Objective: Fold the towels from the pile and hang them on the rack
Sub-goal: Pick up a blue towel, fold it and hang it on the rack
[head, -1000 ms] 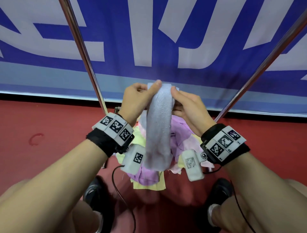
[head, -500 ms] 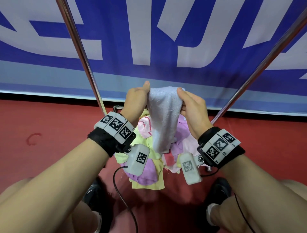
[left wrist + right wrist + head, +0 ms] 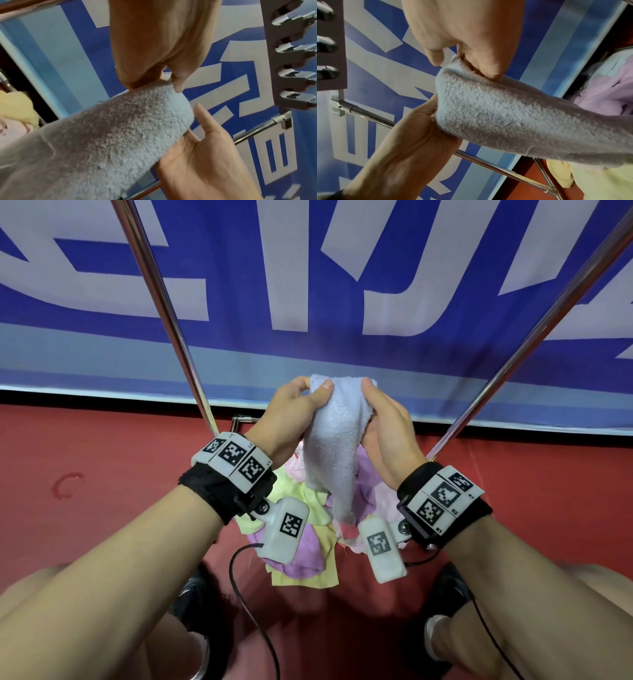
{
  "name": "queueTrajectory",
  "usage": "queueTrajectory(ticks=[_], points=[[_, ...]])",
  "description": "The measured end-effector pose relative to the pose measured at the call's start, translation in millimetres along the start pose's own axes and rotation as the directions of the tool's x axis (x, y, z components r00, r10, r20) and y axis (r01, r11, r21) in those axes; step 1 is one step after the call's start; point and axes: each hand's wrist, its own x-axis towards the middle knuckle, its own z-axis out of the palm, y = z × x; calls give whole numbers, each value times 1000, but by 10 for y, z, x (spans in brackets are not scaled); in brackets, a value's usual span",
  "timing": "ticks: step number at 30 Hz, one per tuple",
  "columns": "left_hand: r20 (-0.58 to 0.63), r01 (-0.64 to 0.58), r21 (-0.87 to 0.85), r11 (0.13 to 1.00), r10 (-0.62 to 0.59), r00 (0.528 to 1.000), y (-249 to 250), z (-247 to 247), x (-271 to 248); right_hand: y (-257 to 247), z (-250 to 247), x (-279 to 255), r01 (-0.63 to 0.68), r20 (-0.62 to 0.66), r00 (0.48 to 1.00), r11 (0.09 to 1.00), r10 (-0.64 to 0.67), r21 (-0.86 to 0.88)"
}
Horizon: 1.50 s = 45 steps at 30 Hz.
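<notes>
A pale blue towel (image 3: 334,446) hangs folded lengthwise from both hands, between the two slanting rack poles (image 3: 164,302). My left hand (image 3: 298,412) pinches its top left edge, thumb in front and fingers curled behind. My right hand (image 3: 387,422) grips the top right edge the same way. The left wrist view shows the left hand (image 3: 154,40) pinching the towel (image 3: 120,135) at its corner. In the right wrist view the right hand (image 3: 467,33) nips the towel (image 3: 505,115) edge. A horizontal rack bar (image 3: 254,131) runs behind the hands.
The pile of pink, yellow and purple towels (image 3: 308,549) lies on the red floor below the hands, between my shoes (image 3: 198,604). A blue and white banner (image 3: 308,285) stands behind the rack. A grey strip of metal clips (image 3: 291,54) hangs up on the rack.
The hands spread the towel's top edge slightly, then drew close together again. The towel now hangs a little shorter and narrower above the pile.
</notes>
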Motion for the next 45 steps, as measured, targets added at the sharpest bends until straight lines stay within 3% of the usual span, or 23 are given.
queueTrajectory(ticks=[4,9,11,14,18,21,24,27,32,35,38,40,43,45], points=[[-118,-74,112,991,87,989,-44,-3,13,-23,-9,-26,6,64,998,998,-10,65],[-83,-37,181,983,53,995,-75,-26,14,-51,-11,1,58,20,998,998,-57,-32],[-19,-32,127,991,34,999,-79,-54,23,-77,-7,36,104,-4,994,987,-105,-118],[-88,-21,-25,999,19,996,-55,-84,-4,-117,-12,71,155,36,988,953,-151,-260],[-183,0,-58,998,-10,983,-28,-128,13,-64,-38,28,149,84,987,970,-135,-193],[8,106,7,994,-106,994,-23,-109,22,-20,-26,30,124,90,990,980,-111,-158],[184,207,13,978,-206,961,-27,-78,3,-9,-39,62,152,43,988,975,-147,-160],[205,223,-1,975,-218,954,20,-64,-19,-39,-57,104,214,12,976,960,-216,-181],[131,28,140,990,-46,990,76,-91,-114,-205,-2,148,192,-45,975,931,-216,-310],[93,-76,250,965,54,994,149,-119,-168,-264,27,119,126,1,992,964,-130,-235],[47,-84,168,982,77,996,324,-141,-234,-428,103,25,-47,147,988,999,45,7],[-18,-103,112,988,105,994,507,-170,-291,-532,193,-47,-117,297,948,993,115,-13],[-107,-185,153,971,203,973,821,-229,-364,-607,402,-177,6,332,940,971,76,-240],[-166,-246,225,943,286,944,1022,-309,-417,-725,562,-250,84,312,950,960,3,-266]])
